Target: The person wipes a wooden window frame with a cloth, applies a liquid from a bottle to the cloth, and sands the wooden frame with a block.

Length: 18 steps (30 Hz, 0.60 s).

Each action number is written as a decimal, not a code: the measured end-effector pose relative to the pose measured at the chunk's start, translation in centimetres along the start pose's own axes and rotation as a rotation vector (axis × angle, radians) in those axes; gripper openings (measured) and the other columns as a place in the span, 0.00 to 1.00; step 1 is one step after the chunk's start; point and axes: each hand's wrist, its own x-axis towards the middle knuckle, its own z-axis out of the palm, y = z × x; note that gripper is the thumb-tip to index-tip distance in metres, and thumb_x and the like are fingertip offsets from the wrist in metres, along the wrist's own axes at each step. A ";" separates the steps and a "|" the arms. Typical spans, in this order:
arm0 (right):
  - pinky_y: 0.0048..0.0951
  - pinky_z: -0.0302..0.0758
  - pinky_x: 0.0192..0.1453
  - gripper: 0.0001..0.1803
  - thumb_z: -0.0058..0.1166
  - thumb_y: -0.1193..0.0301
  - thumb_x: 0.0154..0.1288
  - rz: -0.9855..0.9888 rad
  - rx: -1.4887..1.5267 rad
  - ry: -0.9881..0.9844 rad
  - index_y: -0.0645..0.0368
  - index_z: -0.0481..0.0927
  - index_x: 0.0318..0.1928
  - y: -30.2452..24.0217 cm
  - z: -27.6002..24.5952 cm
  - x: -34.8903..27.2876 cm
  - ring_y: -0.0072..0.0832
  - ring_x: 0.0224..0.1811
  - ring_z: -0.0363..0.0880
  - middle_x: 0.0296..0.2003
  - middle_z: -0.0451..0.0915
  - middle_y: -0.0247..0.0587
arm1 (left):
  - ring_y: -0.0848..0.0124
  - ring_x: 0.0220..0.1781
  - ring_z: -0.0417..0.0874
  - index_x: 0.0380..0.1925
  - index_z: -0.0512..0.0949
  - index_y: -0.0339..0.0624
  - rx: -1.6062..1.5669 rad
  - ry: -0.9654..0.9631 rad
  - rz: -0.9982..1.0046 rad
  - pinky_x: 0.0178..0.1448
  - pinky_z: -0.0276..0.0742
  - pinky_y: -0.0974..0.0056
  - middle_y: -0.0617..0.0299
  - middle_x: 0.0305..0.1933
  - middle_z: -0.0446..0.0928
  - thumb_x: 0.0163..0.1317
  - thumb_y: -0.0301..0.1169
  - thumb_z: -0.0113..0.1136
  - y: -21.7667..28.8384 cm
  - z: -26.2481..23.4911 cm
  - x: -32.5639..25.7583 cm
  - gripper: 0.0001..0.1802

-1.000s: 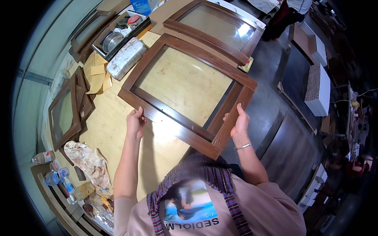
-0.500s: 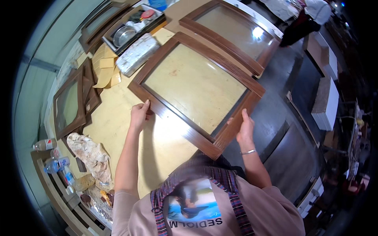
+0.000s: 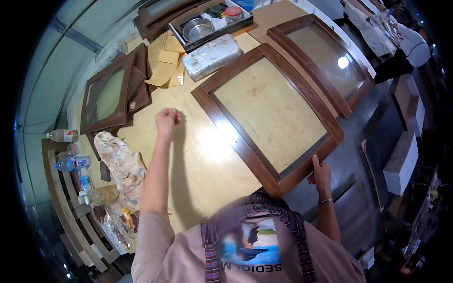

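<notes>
A brown wooden frame lies tilted across the near right of the pale tabletop. Through its middle the yellowish surface shows; whether glass fills it I cannot tell. My right hand grips the frame at its near right side, thumb on top and fingers underneath. My left hand is apart from the frame, over the table to its left. Its fingers are curled together, and whatever may be in them is hidden. Beyond the held frame lies a second brown frame with a glass pane, reflecting a lamp.
Stacked brown frames lie at the left, beside yellow sandpaper sheets. A wrapped white block sits before a box holding a metal bowl and jar. A stained rag and plastic bottles line the left edge.
My left hand has let go of the frame's left corner and drawn away from it. My right hand keeps its hold on the frame. The whole view has shifted.
</notes>
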 end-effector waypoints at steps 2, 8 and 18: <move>0.27 0.69 0.12 0.34 0.49 0.48 0.67 0.015 0.044 -0.021 0.73 0.77 0.25 0.3 0.1 0.5 0.30 0.11 0.76 0.11 0.73 0.45 | 0.74 0.22 0.76 0.27 0.78 0.33 0.241 0.099 0.218 0.27 0.73 0.68 0.60 0.21 0.78 0.64 0.23 0.52 -0.3 -2.1 4.4 0.08; 0.27 0.72 0.15 0.34 0.47 0.46 0.68 0.110 0.108 -0.007 0.71 0.77 0.28 1.7 0.1 0.6 0.30 0.13 0.77 0.14 0.75 0.46 | 0.58 0.44 0.84 0.60 0.73 0.61 0.978 0.340 0.350 0.50 0.77 0.54 0.57 0.41 0.84 0.55 0.27 0.57 2.9 -2.4 9.9 0.30; 0.25 0.69 0.15 0.32 0.43 0.47 0.70 0.190 0.152 -0.042 0.70 0.78 0.32 2.2 0.6 -1.7 0.28 0.12 0.76 0.15 0.77 0.45 | 0.63 0.39 0.86 0.48 0.81 0.42 0.831 0.316 0.503 0.45 0.78 0.63 0.52 0.39 0.84 0.62 0.33 0.60 2.9 -1.9 12.6 0.15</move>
